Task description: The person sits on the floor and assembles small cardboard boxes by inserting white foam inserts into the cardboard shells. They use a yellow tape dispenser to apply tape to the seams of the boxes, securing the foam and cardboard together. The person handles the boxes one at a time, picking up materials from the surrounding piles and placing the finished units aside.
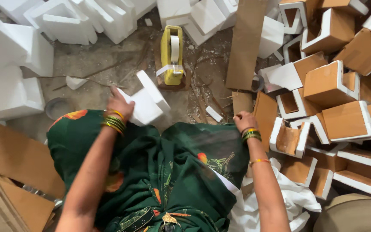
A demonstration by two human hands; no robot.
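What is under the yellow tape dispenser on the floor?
The yellow tape dispenser stands on a small brown wooden block, which rests on the dusty grey floor. The block's middle is covered by the dispenser.

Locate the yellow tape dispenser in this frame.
In the head view, the yellow tape dispenser stands on the floor at top centre, just beyond the white foam piece held by the left hand, with a cardboard strip to its right.

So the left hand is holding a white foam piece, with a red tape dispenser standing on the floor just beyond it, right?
Not quite: the tape dispenser is yellow, not red, as the head view shows. The rest holds: the left hand grips a white foam piece, and the dispenser stands on the floor just beyond it.
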